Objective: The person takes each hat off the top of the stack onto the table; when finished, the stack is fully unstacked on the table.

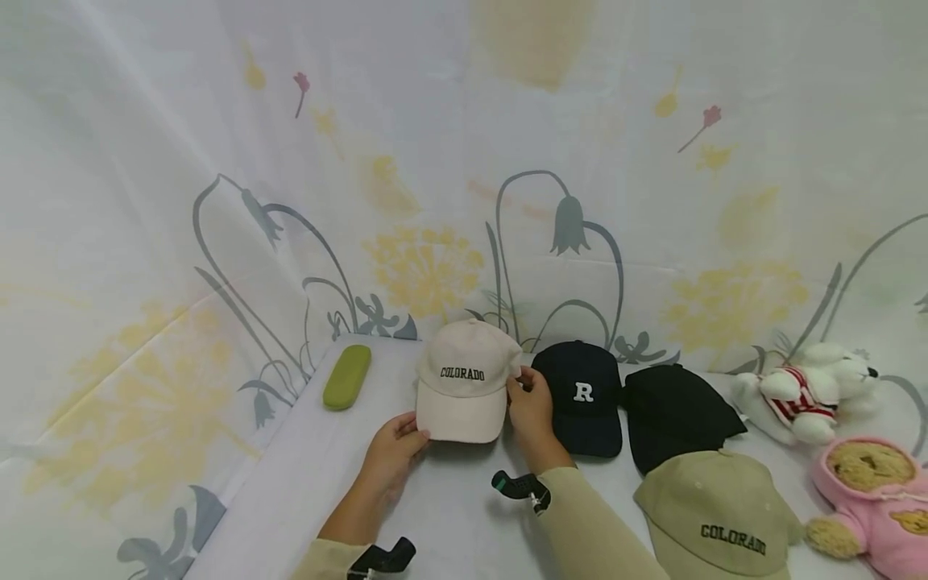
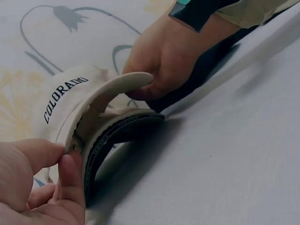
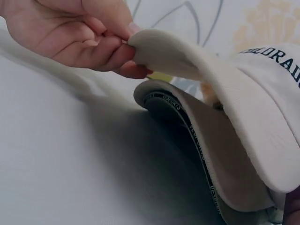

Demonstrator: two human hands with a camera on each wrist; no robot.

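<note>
Near the white surface's [image 1: 449, 515] far edge, we see the left hand [image 1: 395, 453] and right hand [image 1: 534, 412] pinching a cream, curve-brimmed cap [image 1: 466, 403] lettered COLORADO.

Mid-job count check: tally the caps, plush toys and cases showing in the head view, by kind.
Caps: 4 (cream cap, navy cap, black cap, khaki cap)
Plush toys: 2 (white plush, pink-hooded plush)
Cases: 1 (green case)
Total: 7 showing; I cannot tell whether another sits under the cream cap.

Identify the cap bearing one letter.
The navy fabric cap with a white R; the cream cap and khaki cap read COLORADO, the black cap shows no lettering.
</note>
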